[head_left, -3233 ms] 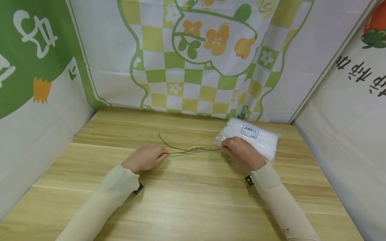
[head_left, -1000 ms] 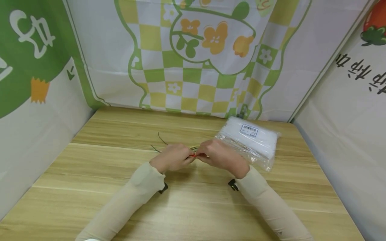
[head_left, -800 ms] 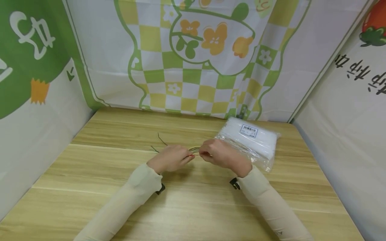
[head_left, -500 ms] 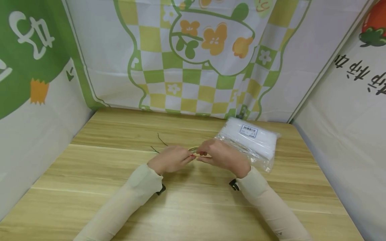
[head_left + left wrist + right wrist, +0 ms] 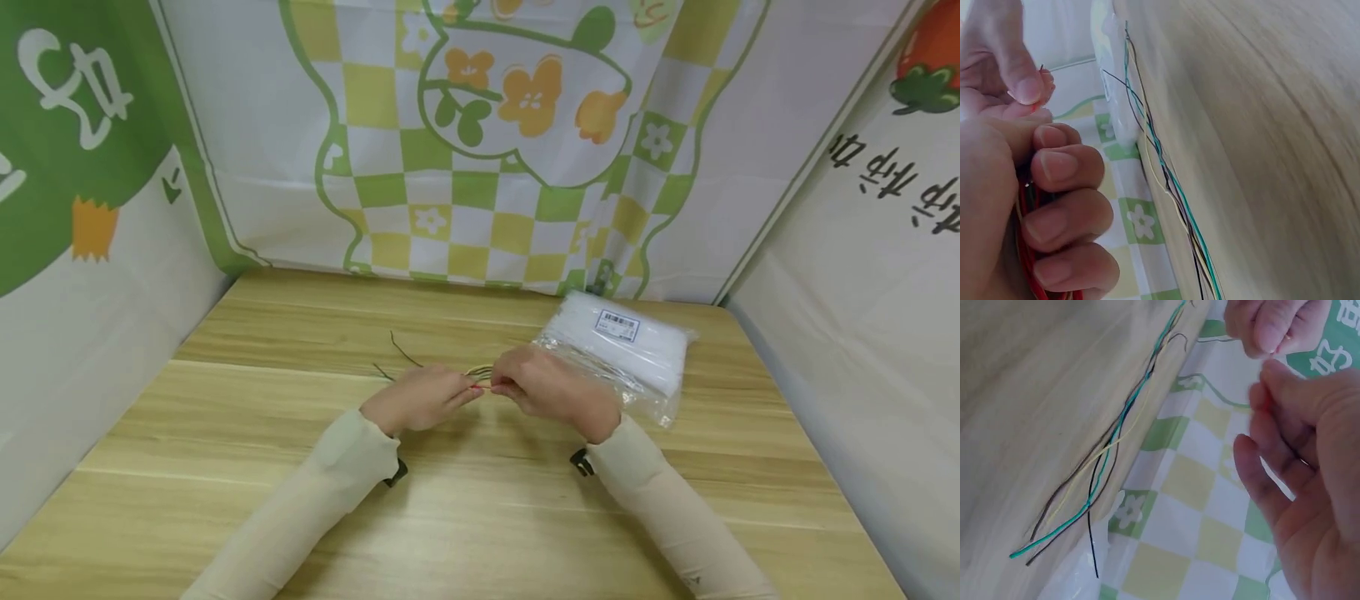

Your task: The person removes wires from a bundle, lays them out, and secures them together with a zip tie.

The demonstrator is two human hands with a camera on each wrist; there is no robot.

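Observation:
My left hand (image 5: 420, 398) grips several red wires (image 5: 1025, 259), its fingers curled round them in the left wrist view. A short red end pokes out toward the right hand. My right hand (image 5: 553, 390) faces it, thumb and fingertips pinching the red wire in the small gap between both hands. Behind the hands, loose wires (image 5: 1121, 419) in green, yellow, brown and black lie on the table in a loose bunch. In the head view the hands hide the bunch's middle, and dark ends (image 5: 401, 348) stick out at the left.
A clear plastic bag packed with white contents (image 5: 651, 350) and bearing a barcode label (image 5: 617, 325) lies behind the right hand. The wooden table (image 5: 480, 517) meets a printed cloth (image 5: 480, 225) at the back, with cloth walls on both sides.
Both hands have come together from wide apart. The right hand has left the loose wires beside the bag. Half a second ago its thumb and fingers were parted; now they are closed together.

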